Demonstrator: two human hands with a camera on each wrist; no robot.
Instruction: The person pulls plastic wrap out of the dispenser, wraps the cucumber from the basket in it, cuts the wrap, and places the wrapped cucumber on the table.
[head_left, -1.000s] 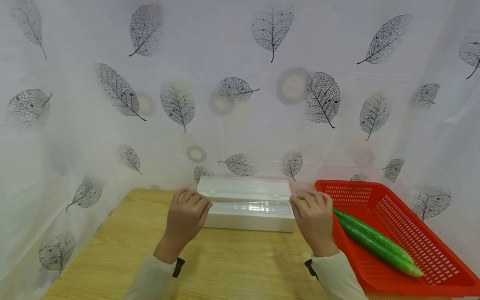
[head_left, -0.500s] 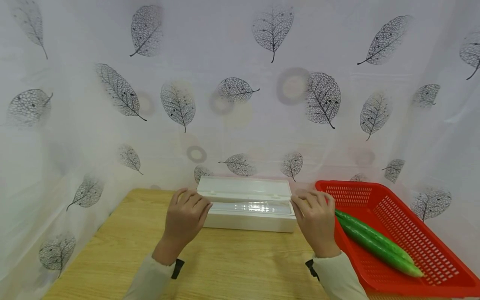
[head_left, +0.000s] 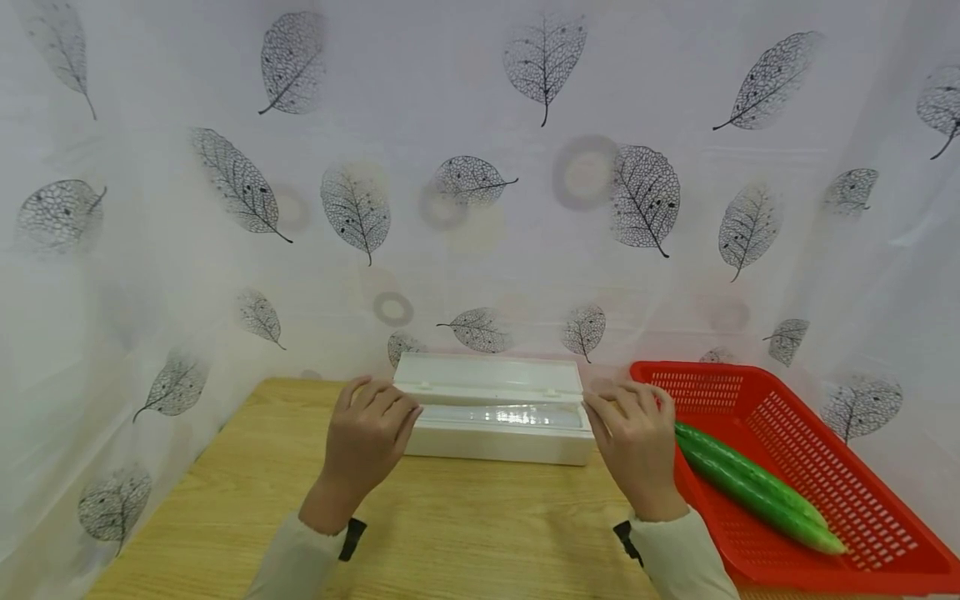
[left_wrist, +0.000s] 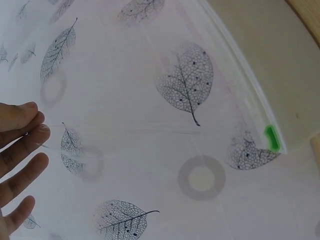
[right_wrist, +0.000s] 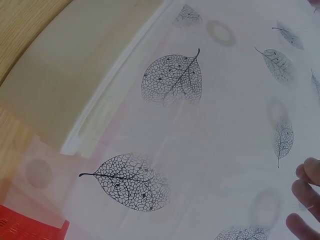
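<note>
On a wooden table point(head_left: 465, 525), the left hand point(head_left: 367, 442) and right hand point(head_left: 633, 442) rest at either end of a white cling-film dispenser box point(head_left: 495, 421), fingers loosely extended, gripping nothing. Right, a red basket point(head_left: 825, 467) holds two cucumbers point(head_left: 750, 483). Farthest hangs a leaf-print curtain point(head_left: 480, 183).

The head view looks forward and down from behind both hands, at the box point(head_left: 495, 408) between them. Each wrist view faces the curtain point(left_wrist: 150, 125) closely; they probably share only the curtain with the head view.
</note>
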